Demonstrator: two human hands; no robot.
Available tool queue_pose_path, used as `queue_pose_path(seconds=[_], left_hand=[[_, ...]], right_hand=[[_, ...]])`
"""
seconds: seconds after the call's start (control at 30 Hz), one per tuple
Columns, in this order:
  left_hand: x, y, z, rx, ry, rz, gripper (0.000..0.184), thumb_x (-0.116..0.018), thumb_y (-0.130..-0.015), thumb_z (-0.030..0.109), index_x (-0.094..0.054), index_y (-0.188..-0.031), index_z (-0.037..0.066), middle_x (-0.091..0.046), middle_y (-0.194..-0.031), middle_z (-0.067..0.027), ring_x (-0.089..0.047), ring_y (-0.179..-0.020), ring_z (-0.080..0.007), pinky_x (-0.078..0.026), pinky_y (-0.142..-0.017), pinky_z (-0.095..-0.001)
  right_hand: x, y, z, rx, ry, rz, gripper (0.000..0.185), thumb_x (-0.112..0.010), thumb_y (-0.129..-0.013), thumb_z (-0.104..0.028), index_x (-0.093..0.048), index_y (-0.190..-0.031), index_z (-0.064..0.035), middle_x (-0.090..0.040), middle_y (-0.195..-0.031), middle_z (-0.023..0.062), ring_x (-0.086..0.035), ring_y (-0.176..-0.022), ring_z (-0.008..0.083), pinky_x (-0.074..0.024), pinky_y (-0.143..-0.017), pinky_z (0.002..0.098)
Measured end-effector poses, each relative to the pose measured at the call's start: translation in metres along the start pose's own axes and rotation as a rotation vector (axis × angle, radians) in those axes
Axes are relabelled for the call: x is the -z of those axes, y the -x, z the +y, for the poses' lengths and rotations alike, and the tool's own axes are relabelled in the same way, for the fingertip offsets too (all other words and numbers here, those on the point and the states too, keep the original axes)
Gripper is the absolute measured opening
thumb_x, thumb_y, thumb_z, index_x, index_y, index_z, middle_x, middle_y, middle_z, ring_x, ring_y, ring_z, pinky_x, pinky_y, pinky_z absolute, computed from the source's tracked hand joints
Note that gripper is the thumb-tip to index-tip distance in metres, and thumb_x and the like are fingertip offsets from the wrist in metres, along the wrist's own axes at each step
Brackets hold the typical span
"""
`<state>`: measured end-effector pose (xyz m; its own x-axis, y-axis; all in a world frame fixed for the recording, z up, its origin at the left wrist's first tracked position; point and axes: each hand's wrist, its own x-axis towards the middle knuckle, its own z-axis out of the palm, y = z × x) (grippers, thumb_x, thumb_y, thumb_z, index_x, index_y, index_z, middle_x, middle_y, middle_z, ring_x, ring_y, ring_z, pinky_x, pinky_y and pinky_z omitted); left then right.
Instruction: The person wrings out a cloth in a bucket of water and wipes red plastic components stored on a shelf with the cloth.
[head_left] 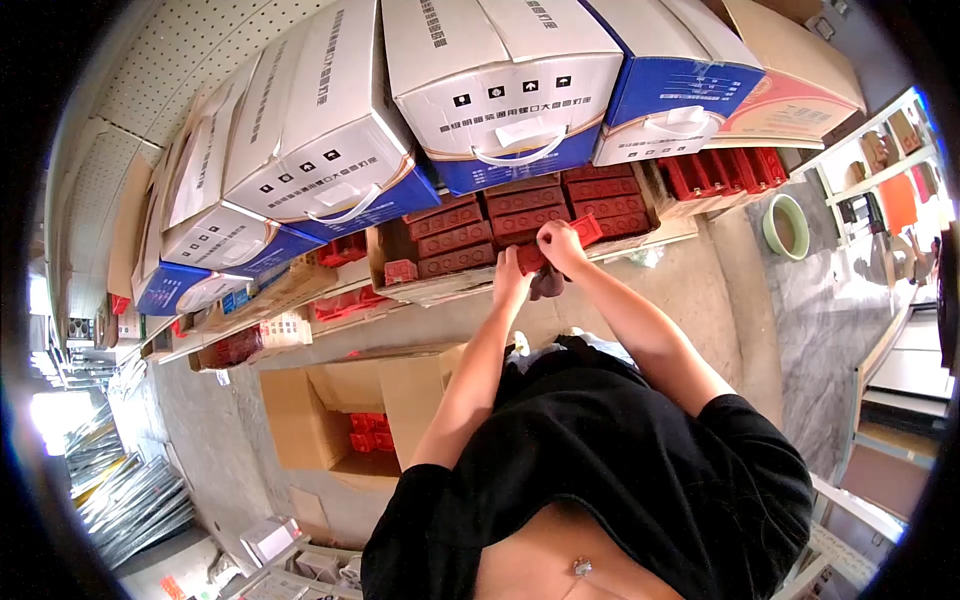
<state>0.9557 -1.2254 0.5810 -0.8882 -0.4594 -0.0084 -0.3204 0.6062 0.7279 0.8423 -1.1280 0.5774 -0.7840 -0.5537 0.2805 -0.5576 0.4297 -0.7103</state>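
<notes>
A strip of red plastic electrical boxes (588,231) is held between my two hands over the front edge of an open carton. My left hand (512,273) is closed at its near-left end. My right hand (563,245) has its fingers curled at the strip's middle. Below the hands hangs a dark brownish, crumpled thing, perhaps a rag (547,284); which hand holds it I cannot tell. Dusty red box strips (455,240) lie stacked in rows in the shelf carton (440,288), with a single small red box (401,271) at its left.
White-and-blue cartons (510,90) with handles fill the shelf above. More red boxes (735,172) sit at the right. On the floor, an open cardboard box (290,415) holds several red boxes (371,432). A green basin (786,226) stands farther right, and metal bundles (130,510) lie lower left.
</notes>
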Motion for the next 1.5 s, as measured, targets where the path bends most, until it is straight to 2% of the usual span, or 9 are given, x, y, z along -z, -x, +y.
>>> queue_pose_path(seconds=[0.07, 0.17, 0.27, 0.43, 0.67, 1.03, 1.33, 1.37, 1.5], left_hand=[[0.006, 0.0, 0.006, -0.021, 0.005, -0.012, 0.063, -0.069, -0.066, 0.005, -0.041, -0.121, 0.01, -0.046, -0.104, -0.0179, -0.051, -0.093, -0.0388, -0.046, -0.076, -0.0434], [0.004, -0.002, 0.005, -0.002, -0.048, -0.061, 0.067, -0.069, -0.065, 0.004, -0.04, -0.126, 0.013, -0.045, -0.104, -0.0156, -0.048, -0.097, -0.0359, -0.044, -0.081, -0.0414], [0.003, -0.001, 0.004, -0.019, -0.063, -0.068, 0.066, -0.07, -0.065, 0.004, -0.041, -0.124, 0.011, -0.045, -0.105, -0.0151, -0.048, -0.099, -0.0351, -0.043, -0.082, -0.0413], [-0.003, 0.001, -0.003, -0.075, -0.082, -0.043, 0.064, -0.069, -0.066, 0.005, -0.041, -0.123, 0.01, -0.045, -0.107, -0.0155, -0.048, -0.099, -0.0351, -0.044, -0.083, -0.0416], [-0.009, -0.001, -0.005, -0.037, -0.136, -0.067, 0.062, -0.068, -0.069, 0.008, -0.041, -0.125, 0.009, -0.045, -0.11, -0.0163, -0.049, -0.1, -0.0351, -0.045, -0.083, -0.0405], [-0.012, 0.002, -0.006, -0.013, -0.172, -0.084, 0.062, -0.069, -0.068, 0.011, -0.044, -0.125, 0.011, -0.046, -0.114, -0.0169, -0.05, -0.101, -0.0345, -0.047, -0.08, -0.0395], [0.0, 0.001, 0.004, -0.014, -0.208, -0.115, 0.063, -0.066, -0.071, 0.012, -0.038, -0.128, 0.01, -0.043, -0.115, -0.017, -0.05, -0.1, -0.0355, -0.048, -0.078, -0.0401], [0.001, -0.001, 0.006, 0.026, -0.2, -0.131, 0.063, -0.065, -0.073, 0.01, -0.036, -0.129, 0.011, -0.041, -0.116, -0.0161, -0.049, -0.102, -0.0354, -0.048, -0.08, -0.0407], [0.002, -0.003, -0.002, -0.017, -0.142, -0.128, 0.066, -0.068, -0.067, 0.004, -0.038, -0.126, 0.009, -0.039, -0.12, -0.016, -0.043, -0.109, -0.036, -0.043, -0.088, -0.0406]], right_hand=[[0.011, 0.005, 0.006, -0.233, -0.04, 0.107, 0.01, -0.064, -0.068, -0.007, -0.059, -0.075, -0.0038, -0.062, -0.076, 0.01, -0.061, -0.072, 0.0243, -0.0488, -0.065, 0.0334], [0.021, 0.022, 0.02, -0.37, -0.102, 0.096, 0.011, -0.065, -0.068, -0.007, -0.06, -0.077, -0.0038, -0.062, -0.077, 0.01, -0.061, -0.071, 0.0235, -0.0485, -0.066, 0.033], [0.021, 0.03, 0.022, -0.197, 0.005, 0.102, 0.011, -0.065, -0.068, -0.007, -0.06, -0.077, -0.0033, -0.061, -0.077, 0.0107, -0.06, -0.073, 0.0249, -0.0479, -0.066, 0.0337], [0.015, 0.018, 0.006, -0.212, -0.034, -0.015, 0.009, -0.061, -0.072, -0.008, -0.06, -0.08, -0.0041, -0.057, -0.087, 0.0155, -0.057, -0.08, 0.033, -0.0477, -0.073, 0.0391], [-0.005, 0.016, -0.004, -0.115, 0.111, -0.049, 0.004, -0.058, -0.072, -0.005, -0.059, -0.075, -0.0031, -0.056, -0.081, 0.0136, -0.057, -0.074, 0.0326, -0.048, -0.068, 0.039], [-0.001, 0.021, 0.0, -0.029, 0.25, -0.237, 0.006, -0.053, -0.074, -0.009, -0.057, -0.074, -0.003, -0.054, -0.089, 0.0138, -0.058, -0.077, 0.0335, -0.0497, -0.066, 0.0407], [0.025, 0.01, 0.021, 0.024, -0.009, -0.458, 0.012, -0.057, -0.069, -0.007, -0.062, -0.08, -0.0023, -0.058, -0.087, 0.0133, -0.058, -0.081, 0.0319, -0.0482, -0.072, 0.0392], [0.031, 0.014, 0.023, 0.058, -0.03, -0.384, 0.01, -0.062, -0.066, -0.006, -0.062, -0.076, -0.0031, -0.059, -0.078, 0.0118, -0.06, -0.074, 0.0276, -0.0482, -0.067, 0.0339], [0.044, 0.036, 0.023, -0.171, -0.115, -0.002, 0.008, -0.063, -0.069, -0.007, -0.061, -0.076, -0.0033, -0.06, -0.078, 0.0089, -0.06, -0.07, 0.0219, -0.0477, -0.065, 0.0313]])
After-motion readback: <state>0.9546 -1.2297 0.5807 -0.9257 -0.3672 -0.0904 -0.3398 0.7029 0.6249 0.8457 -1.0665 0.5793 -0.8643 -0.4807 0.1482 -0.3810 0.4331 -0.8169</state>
